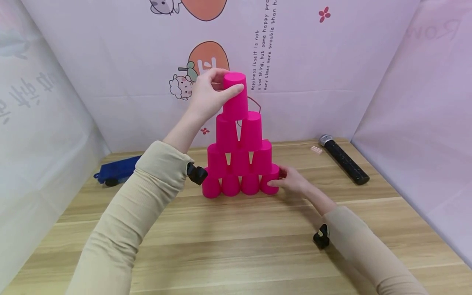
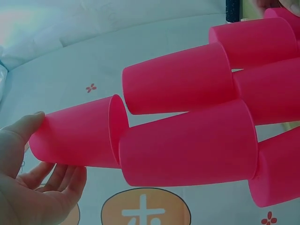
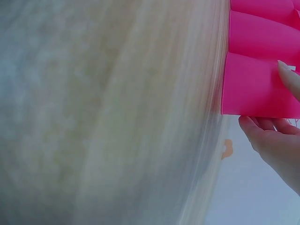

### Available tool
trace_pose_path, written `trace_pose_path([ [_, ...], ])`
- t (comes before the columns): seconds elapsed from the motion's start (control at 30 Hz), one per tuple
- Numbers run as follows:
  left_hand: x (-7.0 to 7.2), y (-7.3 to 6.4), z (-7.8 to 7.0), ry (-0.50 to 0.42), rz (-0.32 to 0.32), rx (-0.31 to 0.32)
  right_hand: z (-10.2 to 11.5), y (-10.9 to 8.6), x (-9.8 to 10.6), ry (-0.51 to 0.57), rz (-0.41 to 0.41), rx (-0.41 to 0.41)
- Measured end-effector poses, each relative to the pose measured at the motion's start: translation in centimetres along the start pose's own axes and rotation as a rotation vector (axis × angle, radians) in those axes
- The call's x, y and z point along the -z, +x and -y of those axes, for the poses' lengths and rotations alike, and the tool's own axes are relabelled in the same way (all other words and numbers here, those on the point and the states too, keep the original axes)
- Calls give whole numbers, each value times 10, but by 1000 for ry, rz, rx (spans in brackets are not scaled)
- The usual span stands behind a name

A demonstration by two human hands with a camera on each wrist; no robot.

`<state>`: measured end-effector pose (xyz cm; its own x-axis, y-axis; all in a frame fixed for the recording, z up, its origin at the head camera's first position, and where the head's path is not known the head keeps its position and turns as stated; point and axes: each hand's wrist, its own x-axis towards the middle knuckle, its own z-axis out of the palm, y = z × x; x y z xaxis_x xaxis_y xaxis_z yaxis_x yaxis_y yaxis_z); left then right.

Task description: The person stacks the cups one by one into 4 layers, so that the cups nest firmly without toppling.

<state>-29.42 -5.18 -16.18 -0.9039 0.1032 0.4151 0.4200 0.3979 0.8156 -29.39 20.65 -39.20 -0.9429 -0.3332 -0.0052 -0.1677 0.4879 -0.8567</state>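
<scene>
Bright pink cups stand upside down in a stepped pyramid, with several in the bottom row, then three, then two. The top cup (image 1: 236, 105) is gripped by my left hand (image 1: 207, 97), thumb on its near side and fingers behind. Its rim meets or nearly meets the bases of the two upper-row cups (image 1: 251, 133); the left wrist view (image 2: 77, 136) does not settle whether its weight rests there. At the bottom right corner, my right hand (image 1: 293, 180) holds the end cup (image 3: 253, 89) between thumb and fingers, and that cup stands on the table.
On the wooden table (image 1: 228, 246), a black microphone (image 1: 344, 159) lies at the right, beside a small pink-and-white piece (image 1: 316, 149). A blue toy vehicle (image 1: 118, 170) sits at the left, partly behind my left sleeve. Printed white cloth (image 1: 295, 61) walls the back and sides.
</scene>
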Motion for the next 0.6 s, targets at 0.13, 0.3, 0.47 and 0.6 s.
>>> trace_pose_path([
  [0.13, -3, 1, 1, 19, 0, 6, -1, 1, 0, -8, -3, -2],
  [0.3, -6, 1, 2, 14, 0, -1, -2, 2, -1, 8, 1, 2],
  [0.47, -8, 2, 4, -4, 6, 0, -3, 2, 0, 26, 5, 7],
  [0.6, -9, 2, 4, 2, 11, 0, -2, 2, 0, 21, 3, 7],
])
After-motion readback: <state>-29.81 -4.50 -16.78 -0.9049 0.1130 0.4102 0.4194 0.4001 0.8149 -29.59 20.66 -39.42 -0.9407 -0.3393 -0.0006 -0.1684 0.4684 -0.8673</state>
